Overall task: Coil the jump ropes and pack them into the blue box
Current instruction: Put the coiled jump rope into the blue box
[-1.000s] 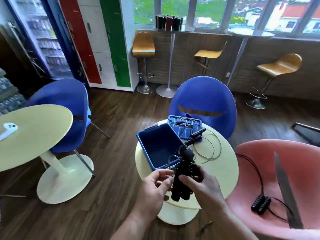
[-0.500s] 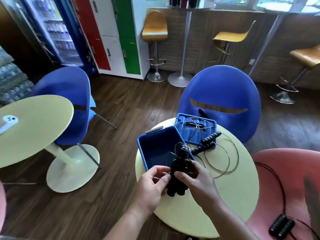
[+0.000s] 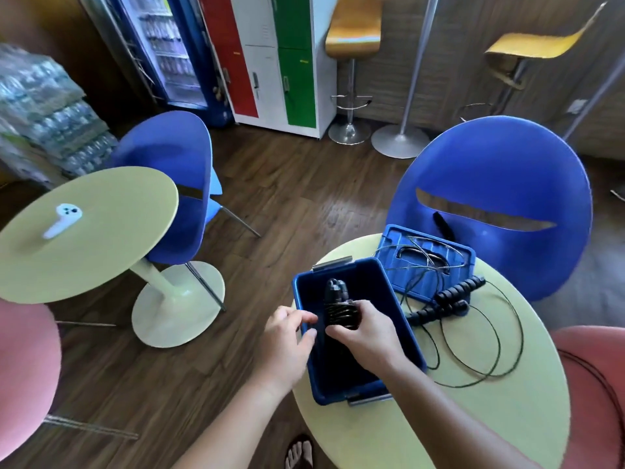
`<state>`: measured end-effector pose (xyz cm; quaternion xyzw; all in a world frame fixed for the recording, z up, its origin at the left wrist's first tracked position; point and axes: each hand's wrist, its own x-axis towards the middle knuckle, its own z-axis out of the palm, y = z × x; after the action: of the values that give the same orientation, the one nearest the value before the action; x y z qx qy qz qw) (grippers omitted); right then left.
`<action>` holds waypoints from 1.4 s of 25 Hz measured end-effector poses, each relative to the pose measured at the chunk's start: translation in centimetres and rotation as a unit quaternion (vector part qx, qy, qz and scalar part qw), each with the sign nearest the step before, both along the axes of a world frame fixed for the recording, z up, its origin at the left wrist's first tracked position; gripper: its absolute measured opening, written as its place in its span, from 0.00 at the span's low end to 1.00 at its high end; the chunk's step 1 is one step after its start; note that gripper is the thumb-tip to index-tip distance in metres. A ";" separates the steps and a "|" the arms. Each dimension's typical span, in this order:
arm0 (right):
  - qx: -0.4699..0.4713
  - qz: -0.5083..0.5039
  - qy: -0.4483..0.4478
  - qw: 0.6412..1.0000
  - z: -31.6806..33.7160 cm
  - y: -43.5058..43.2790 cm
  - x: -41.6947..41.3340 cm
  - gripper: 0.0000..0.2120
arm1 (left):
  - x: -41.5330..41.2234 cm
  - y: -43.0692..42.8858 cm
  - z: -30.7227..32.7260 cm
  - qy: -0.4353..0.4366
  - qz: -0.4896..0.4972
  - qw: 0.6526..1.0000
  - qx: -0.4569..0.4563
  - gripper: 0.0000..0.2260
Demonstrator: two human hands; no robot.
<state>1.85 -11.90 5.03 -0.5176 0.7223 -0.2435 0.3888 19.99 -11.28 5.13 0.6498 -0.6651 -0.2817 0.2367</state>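
The right hand (image 3: pixel 363 336) wraps its fingers round the coiled jump rope (image 3: pixel 339 309), now lowered into the blue box (image 3: pixel 385 286). The left hand (image 3: pixel 287 343) has its fingers loosely spread just left of them

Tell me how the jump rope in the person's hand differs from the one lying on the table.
The held rope is wound tight around its handles, while the table rope sprawls in wide, loose loops. The held rope is in the blue box's opening, gripped by the right hand. The table rope lies outside the box, across the table and the lid, untouched. Both are black, with paired handles.
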 end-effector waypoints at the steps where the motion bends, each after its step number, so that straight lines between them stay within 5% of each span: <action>1: 0.017 0.011 0.034 0.999 -0.7 -0.8 0.4 0.28 | 0.3 -0.5 -0.6 -0.019 -0.009 1.000 0.002 0.09; 6: 0.072 0.082 0.176 0.978 -3.9 -3.8 2.4 0.26 | 1.1 -1.3 -2.4 0.000 -0.047 0.999 -0.012 0.09; 12: 0.089 0.133 0.230 0.960 -6.5 -5.6 4.0 0.25 | 2.1 -2.1 -3.0 0.025 -0.072 0.997 -0.020 0.08; 18: 0.117 0.142 0.235 0.955 -6.8 -6.6 4.5 0.24 | 2.4 -2.5 -3.2 0.043 -0.086 0.995 -0.021 0.10; 24: 0.129 0.129 0.112 0.977 -6.6 -6.2 2.5 0.28 | 2.5 -2.4 -3.3 0.057 -0.088 0.994 -0.027 0.09; 35: 0.076 0.087 0.151 0.982 -5.5 -5.4 2.2 0.31 | 2.2 -3.7 -2.6 0.003 -0.088 0.994 -0.069 0.07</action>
<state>4.09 -17.31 -0.50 -0.5782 0.7414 -0.0721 0.3329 22.24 -14.97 2.55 0.5702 -0.7367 -0.2572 0.2571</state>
